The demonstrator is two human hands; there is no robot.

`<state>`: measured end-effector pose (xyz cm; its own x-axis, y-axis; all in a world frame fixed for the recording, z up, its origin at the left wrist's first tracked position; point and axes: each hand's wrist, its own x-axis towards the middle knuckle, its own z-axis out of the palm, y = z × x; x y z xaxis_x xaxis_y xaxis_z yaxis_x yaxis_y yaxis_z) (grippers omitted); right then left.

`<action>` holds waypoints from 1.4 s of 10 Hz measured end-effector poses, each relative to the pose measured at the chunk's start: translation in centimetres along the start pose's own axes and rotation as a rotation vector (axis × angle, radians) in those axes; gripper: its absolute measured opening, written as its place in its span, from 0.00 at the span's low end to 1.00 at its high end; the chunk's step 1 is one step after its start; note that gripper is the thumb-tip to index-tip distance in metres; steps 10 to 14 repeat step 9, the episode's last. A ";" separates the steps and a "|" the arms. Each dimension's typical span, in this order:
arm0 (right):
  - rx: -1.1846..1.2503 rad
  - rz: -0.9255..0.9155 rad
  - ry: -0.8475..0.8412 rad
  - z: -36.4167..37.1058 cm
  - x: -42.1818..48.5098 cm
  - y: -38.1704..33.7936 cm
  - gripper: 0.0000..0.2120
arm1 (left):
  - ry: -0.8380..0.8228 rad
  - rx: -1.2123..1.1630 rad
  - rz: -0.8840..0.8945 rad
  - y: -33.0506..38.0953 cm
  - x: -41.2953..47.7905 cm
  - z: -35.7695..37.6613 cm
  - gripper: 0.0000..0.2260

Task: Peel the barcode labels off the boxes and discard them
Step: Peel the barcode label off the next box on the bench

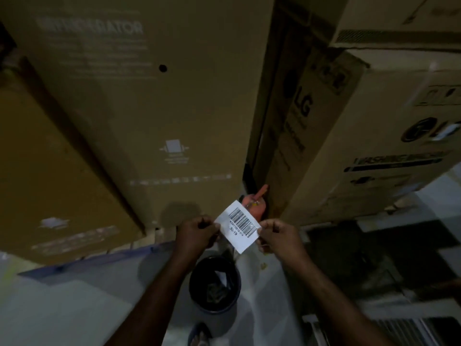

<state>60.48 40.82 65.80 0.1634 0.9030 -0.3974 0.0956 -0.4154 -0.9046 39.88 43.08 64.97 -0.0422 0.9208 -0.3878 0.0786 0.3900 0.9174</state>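
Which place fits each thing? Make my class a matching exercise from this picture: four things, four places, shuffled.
Things
1 label
2 bin
3 refrigerator box
4 washing machine box

Places
A on the floor, below the label
B far right
C pinched by the left hand and right hand
D straight ahead, towards the left

Pairs: 1-C, 2-A, 3-D, 4-B

Dim light falls on a pale floor (62, 308) with a dark mat (361, 245).
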 end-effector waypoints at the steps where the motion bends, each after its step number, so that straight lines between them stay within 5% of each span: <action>1: -0.087 0.089 -0.007 2.1 2.2 2.8 0.08 | 0.028 0.058 -0.095 -3.2 1.9 -1.3 0.10; 3: -0.280 0.230 -0.005 4.4 9.2 11.4 0.13 | 0.092 0.171 -0.281 -12.7 7.5 -0.7 0.11; 6: -0.548 0.408 -0.021 8.8 22.7 34.3 0.04 | 0.166 0.267 -0.563 -34.1 17.5 1.7 0.09; 8: -0.795 0.381 -0.070 10.9 25.3 43.8 0.06 | 0.119 0.264 -0.736 -42.5 18.9 4.0 0.06; 9: -0.796 0.441 -0.065 12.5 25.7 47.5 0.09 | 0.105 0.318 -0.786 -45.0 19.2 5.1 0.14; 14: -0.796 0.441 -0.065 12.5 25.7 47.5 0.09 | 0.105 0.318 -0.786 -45.0 19.2 5.1 0.14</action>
